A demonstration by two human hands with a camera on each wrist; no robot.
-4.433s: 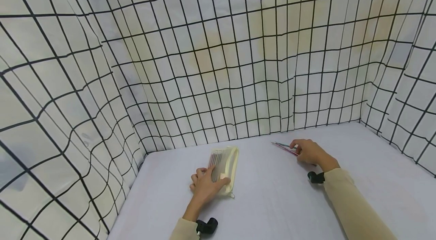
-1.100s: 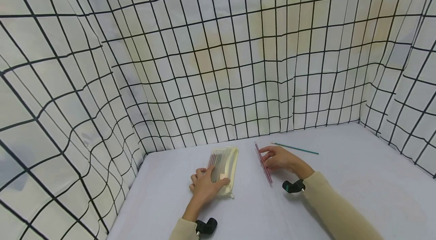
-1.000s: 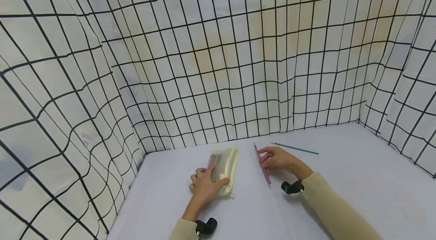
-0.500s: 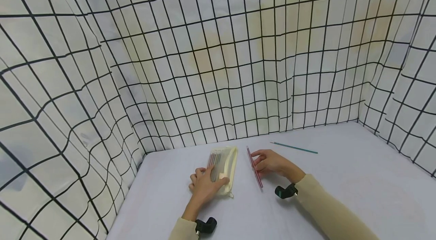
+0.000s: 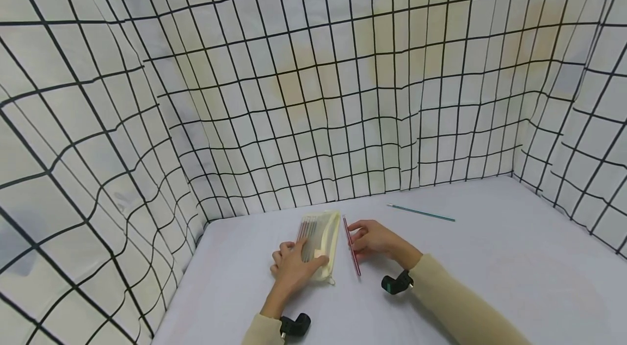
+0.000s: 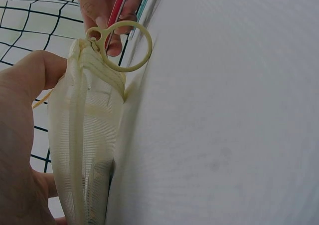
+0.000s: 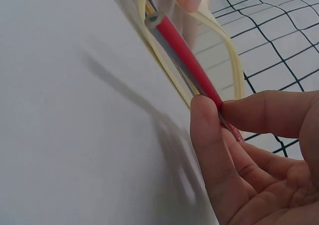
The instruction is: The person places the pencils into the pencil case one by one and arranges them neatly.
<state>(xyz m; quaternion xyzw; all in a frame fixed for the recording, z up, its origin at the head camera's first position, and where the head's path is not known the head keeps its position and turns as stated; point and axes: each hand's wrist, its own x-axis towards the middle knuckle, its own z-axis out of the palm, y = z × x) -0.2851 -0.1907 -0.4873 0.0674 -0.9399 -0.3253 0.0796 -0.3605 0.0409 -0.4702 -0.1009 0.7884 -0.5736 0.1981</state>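
A cream mesh pencil case (image 5: 334,229) with several pencils inside lies left of the middle of the table. My left hand (image 5: 291,270) holds it, thumb at its right edge, fingers over the mesh. In the right wrist view the zipped edges (image 7: 234,60) of the case stand apart. Just right of the case, my right hand (image 5: 376,240) pinches a red pencil (image 5: 354,256) between thumb and fingers. Its flat end (image 7: 153,19) points toward me, a small gap from the case. A cream ring pull (image 6: 149,44) hangs at the case's near corner.
A teal pencil (image 5: 422,212) lies on the white tabletop (image 5: 490,258) behind my right hand. White cloth walls with a black grid (image 5: 313,116) enclose the table at the back and sides. Each wrist wears a small black camera (image 5: 398,283).
My right hand has separated the red pencil from the teal one, turned it lengthwise, and brought it left beside the case. The teal pencil stays behind. My left hand holds its place.
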